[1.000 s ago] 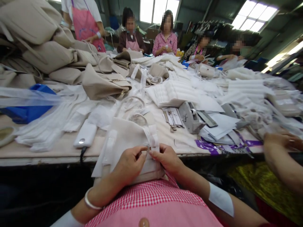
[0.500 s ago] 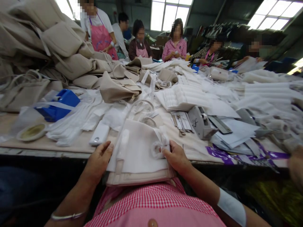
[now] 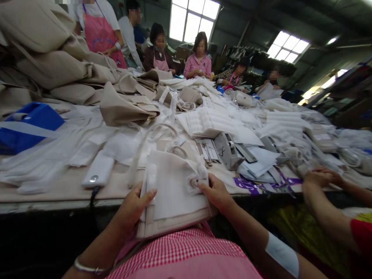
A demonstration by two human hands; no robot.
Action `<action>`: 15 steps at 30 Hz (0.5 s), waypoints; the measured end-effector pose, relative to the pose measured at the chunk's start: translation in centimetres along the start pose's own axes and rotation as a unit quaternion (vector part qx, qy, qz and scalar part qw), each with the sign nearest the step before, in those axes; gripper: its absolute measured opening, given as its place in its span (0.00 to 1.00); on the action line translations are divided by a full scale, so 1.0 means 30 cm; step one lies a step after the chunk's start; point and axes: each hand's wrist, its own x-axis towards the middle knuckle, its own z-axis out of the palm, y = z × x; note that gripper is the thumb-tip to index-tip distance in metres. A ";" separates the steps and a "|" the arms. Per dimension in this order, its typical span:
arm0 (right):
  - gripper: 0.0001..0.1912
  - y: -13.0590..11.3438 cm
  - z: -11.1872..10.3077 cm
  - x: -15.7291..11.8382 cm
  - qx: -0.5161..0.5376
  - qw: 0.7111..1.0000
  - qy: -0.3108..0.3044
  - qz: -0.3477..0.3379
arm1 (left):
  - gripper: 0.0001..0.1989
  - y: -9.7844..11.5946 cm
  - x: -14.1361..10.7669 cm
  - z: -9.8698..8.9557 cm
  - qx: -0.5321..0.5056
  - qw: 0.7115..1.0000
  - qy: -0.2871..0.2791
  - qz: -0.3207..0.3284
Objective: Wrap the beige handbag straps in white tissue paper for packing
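A beige handbag point(image 3: 174, 226) stands tilted at the table's front edge, against my checked apron. White foam sheet point(image 3: 174, 190) covers most of its front, and clear wrap is bunched around its handle point(image 3: 179, 150). My left hand point(image 3: 136, 203) grips the bag's left side, thumb lying over the wrapped edge. On the opposite side my right hand point(image 3: 216, 193) is closed on the bag, its thumb pressing the bunched wrap. The fingers of both hands are partly hidden behind the bag.
A white power bank point(image 3: 99, 169) with a cable lies left of the bag. Further left is a blue tape dispenser point(image 3: 29, 126); a grey tape dispenser point(image 3: 228, 151) stands at right. Beige bags point(image 3: 49, 66) pile up at left. A co-worker's hands point(image 3: 319, 178) rest at the right edge.
My left hand has closed onto the bag's left side, where it was half open beside it. The view has turned right, bringing more of the neighbouring co-worker's arms in.
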 end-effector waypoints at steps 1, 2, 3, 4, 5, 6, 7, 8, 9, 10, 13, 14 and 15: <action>0.25 -0.004 -0.002 0.004 -0.043 0.999 0.023 -0.003 | 0.29 -0.008 0.008 0.006 0.031 0.999 0.011 0.002; 0.26 -0.010 -0.002 0.010 -0.074 0.996 0.044 -0.007 | 0.28 -0.014 0.014 0.008 0.064 0.998 0.022 0.008; 0.27 -0.015 0.002 0.018 -0.088 0.994 0.058 -0.009 | 0.27 -0.018 0.019 0.008 0.094 0.995 0.028 0.016; 0.26 -0.020 0.007 0.028 -0.076 0.995 0.059 -0.007 | 0.27 -0.020 0.023 0.007 0.118 0.992 0.031 0.023; 0.25 -0.022 0.012 0.039 -0.036 0.999 0.041 0.002 | 0.26 -0.021 0.025 0.004 0.135 0.990 0.030 0.030; 0.23 -0.022 0.018 0.050 0.026 1.000 0.006 0.017 | 0.26 -0.021 0.026 0.001 0.145 0.988 0.030 0.034; 0.22 -0.018 0.023 0.061 0.096 0.994 -0.038 0.034 | 0.26 -0.022 0.025 -0.001 0.149 0.988 0.030 0.037; 0.22 -0.012 0.028 0.072 0.155 0.983 -0.080 0.053 | 0.26 -0.023 0.022 -0.003 0.151 0.987 0.030 0.040; 0.22 -0.003 0.031 0.081 0.186 0.974 -0.109 0.066 | 0.26 -0.023 0.018 -0.004 0.153 0.987 0.031 0.045; 0.22 0.007 0.034 0.088 0.177 0.974 -0.120 0.070 | 0.26 -0.023 0.014 -0.006 0.158 0.986 0.031 0.053; 0.27 0.037 0.033 0.100 -0.024 0.999 -0.044 0.021 | 0.24 -0.014 0.010 -0.028 0.194 0.977 0.007 0.093; 0.30 0.044 0.029 0.100 -0.094 0.995 -0.014 -0.004 | 0.24 -0.008 0.014 -0.044 0.213 0.971 0.001 0.108; 0.33 0.049 0.024 0.098 -0.144 0.989 0.006 -0.028 | 0.23 -0.001 0.021 -0.065 0.235 0.964 0.005 0.124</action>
